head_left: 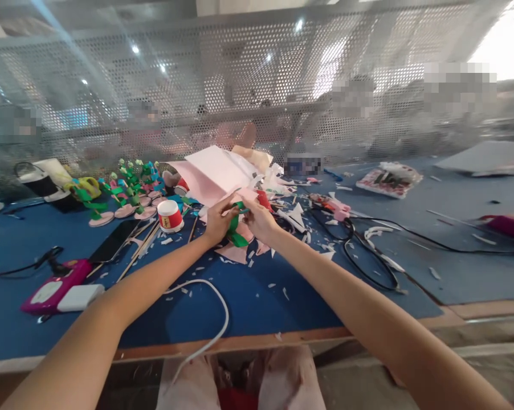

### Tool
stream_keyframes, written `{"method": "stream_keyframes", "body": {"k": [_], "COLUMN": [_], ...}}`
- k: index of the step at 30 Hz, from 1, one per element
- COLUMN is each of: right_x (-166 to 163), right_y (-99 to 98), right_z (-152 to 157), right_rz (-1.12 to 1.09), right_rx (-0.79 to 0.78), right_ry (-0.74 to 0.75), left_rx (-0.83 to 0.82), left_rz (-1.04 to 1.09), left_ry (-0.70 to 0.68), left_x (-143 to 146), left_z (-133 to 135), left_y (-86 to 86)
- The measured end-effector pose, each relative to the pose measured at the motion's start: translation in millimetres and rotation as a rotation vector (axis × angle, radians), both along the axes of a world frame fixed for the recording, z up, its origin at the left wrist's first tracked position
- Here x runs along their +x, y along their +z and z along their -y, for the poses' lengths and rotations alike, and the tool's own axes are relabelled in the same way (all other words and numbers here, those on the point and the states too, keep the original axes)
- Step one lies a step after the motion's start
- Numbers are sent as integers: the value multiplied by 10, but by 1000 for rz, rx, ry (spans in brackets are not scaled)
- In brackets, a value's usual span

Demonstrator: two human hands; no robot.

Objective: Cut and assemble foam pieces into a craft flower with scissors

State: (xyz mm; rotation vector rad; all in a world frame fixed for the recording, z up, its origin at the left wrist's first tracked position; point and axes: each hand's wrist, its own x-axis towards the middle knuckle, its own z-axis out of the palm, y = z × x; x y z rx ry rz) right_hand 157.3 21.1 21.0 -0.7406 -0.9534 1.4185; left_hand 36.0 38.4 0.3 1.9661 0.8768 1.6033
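Note:
Both my hands meet over the middle of the blue table (257,296). My left hand (219,218) is closed, pinching a green paper strip (236,225) that curls between the two hands. My right hand (257,220) is also closed on the same green strip at its upper end. Under the hands lie pink paper pieces (233,253) and white offcuts. Behind them is a heap of pink and white paper sheets (214,171).
Finished green and pink paper flowers (129,193) stand at the left, beside a small red and white cup (170,216), wooden sticks (139,250), a black phone (111,242), a pink device (54,287) and yellow scissors (86,185). A pink glue gun (329,204) with black cable (368,256) lies right. A perforated screen (257,85) backs the table.

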Motion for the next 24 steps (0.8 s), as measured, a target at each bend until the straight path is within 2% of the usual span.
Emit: {"method": "stream_keyframes", "body": {"k": [7, 15, 20, 24], "right_x": [99, 227, 267, 244], "right_y": [-27, 81, 85, 101], "right_z": [31, 67, 38, 44], "right_rz": [-58, 16, 111, 80], "right_rx": [-83, -220, -230, -248], "right_ry": [102, 263, 259, 205], "left_rx": [228, 263, 288, 247], "left_rz": [-120, -203, -215, -242], "left_ry": [22, 25, -4, -6], "left_x": [9, -15, -13, -12], "left_z": [48, 100, 114, 97], "left_y": [31, 52, 47, 45]}}
